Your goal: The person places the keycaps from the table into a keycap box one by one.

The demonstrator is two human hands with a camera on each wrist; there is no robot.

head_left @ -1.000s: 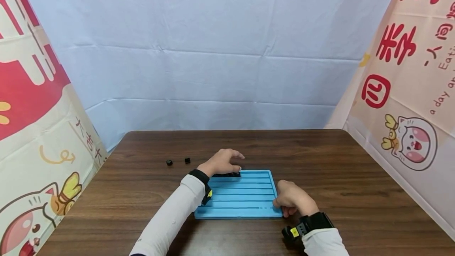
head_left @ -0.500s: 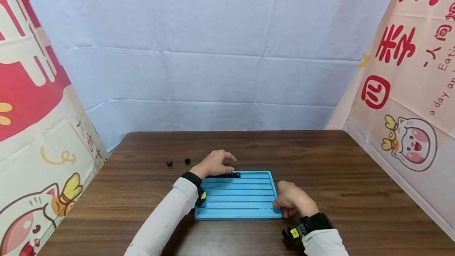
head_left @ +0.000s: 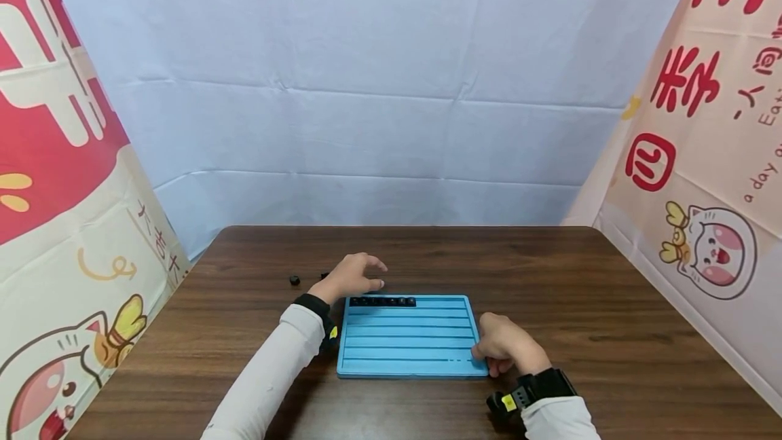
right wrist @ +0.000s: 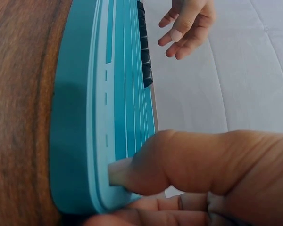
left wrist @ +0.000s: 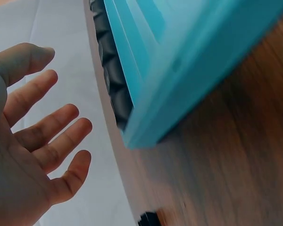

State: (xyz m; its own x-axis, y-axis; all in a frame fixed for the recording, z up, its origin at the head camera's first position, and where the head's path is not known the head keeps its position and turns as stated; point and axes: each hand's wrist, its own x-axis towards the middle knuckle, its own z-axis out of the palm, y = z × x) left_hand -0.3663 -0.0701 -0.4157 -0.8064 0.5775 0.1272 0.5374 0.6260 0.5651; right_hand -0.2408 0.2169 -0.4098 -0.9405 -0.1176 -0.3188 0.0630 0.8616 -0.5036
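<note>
A blue tray (head_left: 409,352) with long parallel grooves lies flat on the table. In the left part of its far groove stands a row of several small black keycaps (head_left: 383,302). My left hand (head_left: 348,277) is over the tray's far left corner; the left wrist view shows its fingers (left wrist: 52,150) spread and loosely bent, with nothing in them. At the near right corner, my right hand (head_left: 504,341) grips the tray, its thumb (right wrist: 146,169) on the rim and the other fingers along the outer side.
Two loose black pieces lie on the wooden table (head_left: 244,331), left of the tray: one keycap (head_left: 294,280) farther left, another (head_left: 324,276) partly behind my left hand. A pale cloth (head_left: 366,121) hangs behind the table, with printed cloths (head_left: 702,250) at either side.
My left hand has moved leftward from above the row of keycaps, uncovering it. My right hand keeps its grip on the tray's corner. The view has shifted slightly.
</note>
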